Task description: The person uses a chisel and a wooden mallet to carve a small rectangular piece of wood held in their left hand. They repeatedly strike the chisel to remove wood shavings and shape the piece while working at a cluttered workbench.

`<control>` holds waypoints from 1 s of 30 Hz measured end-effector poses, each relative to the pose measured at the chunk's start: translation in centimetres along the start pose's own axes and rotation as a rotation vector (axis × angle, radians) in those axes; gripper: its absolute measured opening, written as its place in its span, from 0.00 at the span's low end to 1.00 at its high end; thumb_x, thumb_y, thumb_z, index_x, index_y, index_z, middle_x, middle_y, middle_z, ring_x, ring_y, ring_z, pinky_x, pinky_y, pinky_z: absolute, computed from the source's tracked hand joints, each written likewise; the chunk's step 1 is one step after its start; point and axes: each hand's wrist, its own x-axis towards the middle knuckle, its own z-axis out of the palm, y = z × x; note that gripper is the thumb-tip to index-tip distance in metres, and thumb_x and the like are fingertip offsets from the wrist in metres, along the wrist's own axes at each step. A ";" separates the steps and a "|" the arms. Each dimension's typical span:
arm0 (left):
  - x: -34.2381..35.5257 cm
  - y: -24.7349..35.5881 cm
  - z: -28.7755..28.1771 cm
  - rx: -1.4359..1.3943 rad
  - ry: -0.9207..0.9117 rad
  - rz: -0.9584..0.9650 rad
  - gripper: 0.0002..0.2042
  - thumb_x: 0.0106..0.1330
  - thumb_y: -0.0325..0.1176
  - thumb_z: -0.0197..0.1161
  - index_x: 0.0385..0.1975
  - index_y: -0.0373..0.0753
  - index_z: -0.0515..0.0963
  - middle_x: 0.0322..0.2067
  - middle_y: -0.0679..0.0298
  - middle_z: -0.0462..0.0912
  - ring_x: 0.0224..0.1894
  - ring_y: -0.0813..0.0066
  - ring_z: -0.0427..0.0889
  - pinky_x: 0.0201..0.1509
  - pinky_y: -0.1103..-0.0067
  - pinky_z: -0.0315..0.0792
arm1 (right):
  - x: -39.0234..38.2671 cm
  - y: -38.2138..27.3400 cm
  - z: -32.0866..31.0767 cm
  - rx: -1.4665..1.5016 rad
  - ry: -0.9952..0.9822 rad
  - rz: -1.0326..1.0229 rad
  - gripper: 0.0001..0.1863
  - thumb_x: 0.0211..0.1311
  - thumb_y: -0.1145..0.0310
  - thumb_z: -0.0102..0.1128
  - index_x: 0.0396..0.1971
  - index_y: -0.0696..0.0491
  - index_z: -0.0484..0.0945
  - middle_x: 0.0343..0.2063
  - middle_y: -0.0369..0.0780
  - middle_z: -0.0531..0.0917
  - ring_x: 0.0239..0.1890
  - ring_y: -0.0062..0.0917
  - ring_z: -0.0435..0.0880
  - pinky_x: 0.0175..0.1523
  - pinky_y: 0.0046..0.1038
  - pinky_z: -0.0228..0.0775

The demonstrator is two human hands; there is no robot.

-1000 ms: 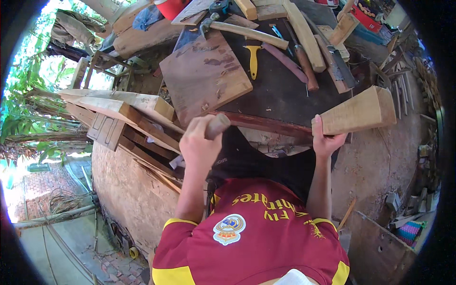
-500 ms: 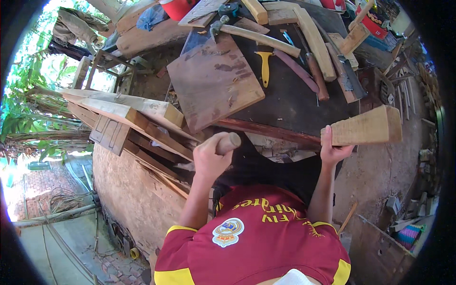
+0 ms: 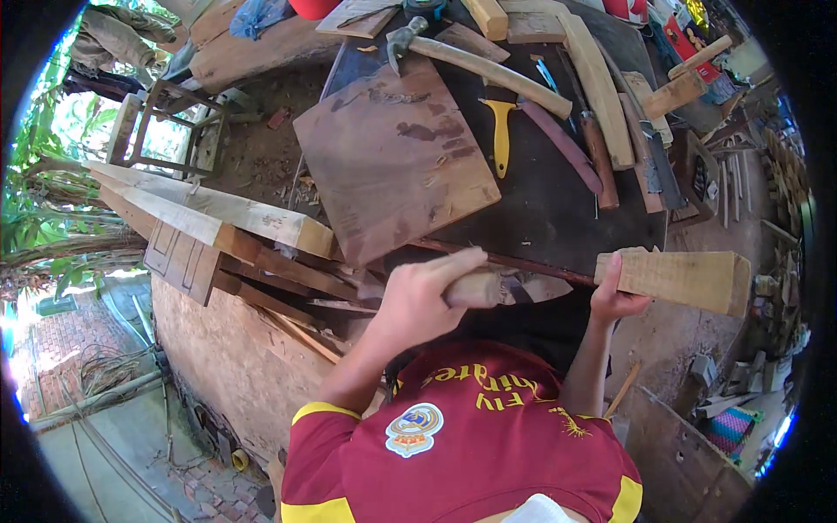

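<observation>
A short wooden handle (image 3: 472,290) is held in the left grip (image 3: 423,301), in front of the table's near edge; most of the fingers are curled around it, and the index finger is laid out along its upper side. Only the blunt end of the handle is plainly seen (the other end is hidden by the hand). In the right grip (image 3: 617,292) a tapered wooden block (image 3: 684,283) is clasped by its narrower end, with the thumb pressed over its face and the wider end pointed off to the right. The block is held near the table's right front corner, well apart from the handle; whether the table is touched by it cannot be told.

On the dark table (image 3: 549,222) a square brown board (image 3: 392,166) is laid askew, and by its far corner a claw hammer (image 3: 501,78) is set. To the right of the board, a yellow-handled brush (image 3: 500,135), a reddish strip (image 3: 562,146) and a wooden-handled tool (image 3: 600,161) are lined up beside a pale wooden bar (image 3: 597,91). To the left of the table, long timbers (image 3: 261,218) are stacked.
</observation>
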 end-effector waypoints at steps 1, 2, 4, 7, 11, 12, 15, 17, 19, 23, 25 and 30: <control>-0.5 0.1 0.0 -0.070 0.014 -0.066 0.16 0.46 0.23 0.65 0.39 0.36 0.79 0.36 0.55 0.83 0.37 0.65 0.84 0.41 0.77 0.77 | 0.2 0.0 0.0 0.012 -0.028 -0.016 0.29 0.53 0.79 0.62 0.54 0.69 0.61 0.39 0.48 0.78 0.40 0.29 0.80 0.49 0.31 0.73; -1.0 0.3 -0.1 -0.138 0.030 -0.135 0.13 0.48 0.24 0.66 0.36 0.36 0.80 0.31 0.56 0.83 0.34 0.69 0.84 0.39 0.78 0.76 | 0.5 -0.1 0.0 0.026 -0.057 -0.032 0.29 0.54 0.80 0.60 0.54 0.69 0.60 0.37 0.47 0.78 0.39 0.29 0.80 0.49 0.31 0.73; -1.8 0.1 -0.1 -0.126 0.106 -0.241 0.06 0.53 0.29 0.69 0.25 0.35 0.79 0.19 0.64 0.81 0.22 0.83 0.79 0.28 0.83 0.72 | 0.9 -0.7 0.1 0.001 -0.094 -0.017 0.27 0.54 0.80 0.58 0.53 0.69 0.60 0.33 0.45 0.77 0.36 0.28 0.79 0.51 0.32 0.70; -3.0 -1.2 0.2 -0.149 0.276 -0.531 0.07 0.56 0.31 0.68 0.27 0.35 0.79 0.19 0.65 0.80 0.20 0.81 0.76 0.25 0.82 0.69 | 1.3 -1.0 0.1 0.008 -0.100 -0.024 0.21 0.53 0.80 0.58 0.47 0.66 0.64 0.30 0.43 0.77 0.34 0.28 0.78 0.57 0.36 0.64; -4.3 -3.0 1.0 -0.292 0.439 -0.722 0.11 0.59 0.35 0.67 0.24 0.33 0.78 0.18 0.68 0.79 0.19 0.88 0.70 0.21 0.85 0.64 | 2.0 -1.4 0.0 -0.028 -0.183 -0.065 0.13 0.51 0.79 0.58 0.37 0.62 0.69 0.28 0.42 0.78 0.32 0.29 0.77 0.62 0.40 0.56; -4.3 -3.2 1.5 -0.345 0.484 -0.768 0.11 0.59 0.35 0.67 0.23 0.33 0.78 0.19 0.68 0.79 0.18 0.88 0.70 0.20 0.85 0.63 | 2.0 -1.3 -0.1 -0.026 -0.180 -0.060 0.12 0.50 0.79 0.58 0.36 0.62 0.69 0.27 0.42 0.78 0.32 0.29 0.77 0.61 0.40 0.56; -3.9 -3.3 2.3 -0.472 0.631 -0.809 0.11 0.61 0.36 0.65 0.26 0.32 0.77 0.22 0.65 0.81 0.14 0.87 0.68 0.16 0.86 0.61 | 1.7 -1.0 -0.3 -0.012 -0.182 -0.055 0.11 0.50 0.79 0.59 0.34 0.62 0.70 0.27 0.41 0.78 0.33 0.29 0.77 0.61 0.41 0.57; -4.0 -4.6 2.8 -0.587 0.729 -0.762 0.11 0.63 0.36 0.63 0.28 0.33 0.77 0.24 0.63 0.82 0.12 0.86 0.68 0.15 0.86 0.61 | 1.8 -0.9 -0.5 0.005 -0.208 -0.065 0.11 0.50 0.80 0.59 0.34 0.62 0.70 0.28 0.42 0.78 0.33 0.29 0.77 0.60 0.40 0.57; -4.0 -5.2 3.2 -0.720 0.827 -0.695 0.13 0.66 0.38 0.59 0.32 0.32 0.75 0.27 0.58 0.83 0.13 0.82 0.70 0.15 0.85 0.62 | 1.9 -1.0 -0.4 0.042 -0.203 -0.049 0.12 0.50 0.80 0.59 0.36 0.63 0.70 0.29 0.42 0.78 0.34 0.29 0.77 0.61 0.40 0.57; -2.5 -4.2 3.6 -0.916 1.019 -0.652 0.13 0.67 0.38 0.58 0.37 0.33 0.73 0.29 0.54 0.83 0.14 0.78 0.71 0.15 0.83 0.64 | 1.3 -1.0 -0.4 0.117 -0.154 0.056 0.15 0.51 0.81 0.60 0.40 0.64 0.70 0.30 0.42 0.78 0.35 0.28 0.77 0.62 0.39 0.56; -2.3 -4.2 3.5 -0.871 1.066 -0.696 0.11 0.66 0.36 0.59 0.36 0.33 0.73 0.28 0.55 0.82 0.13 0.78 0.70 0.15 0.82 0.63 | 1.6 -0.9 -0.6 0.070 -0.212 -0.015 0.18 0.51 0.81 0.60 0.42 0.65 0.68 0.31 0.42 0.78 0.36 0.28 0.77 0.62 0.39 0.56; -2.7 -4.6 3.0 -0.970 1.038 -0.710 0.08 0.63 0.32 0.61 0.34 0.35 0.74 0.21 0.64 0.76 0.14 0.79 0.68 0.15 0.83 0.63 | 1.4 -0.9 -1.4 0.082 -0.262 0.127 0.31 0.50 0.80 0.62 0.53 0.66 0.57 0.35 0.44 0.76 0.38 0.26 0.75 0.52 0.30 0.65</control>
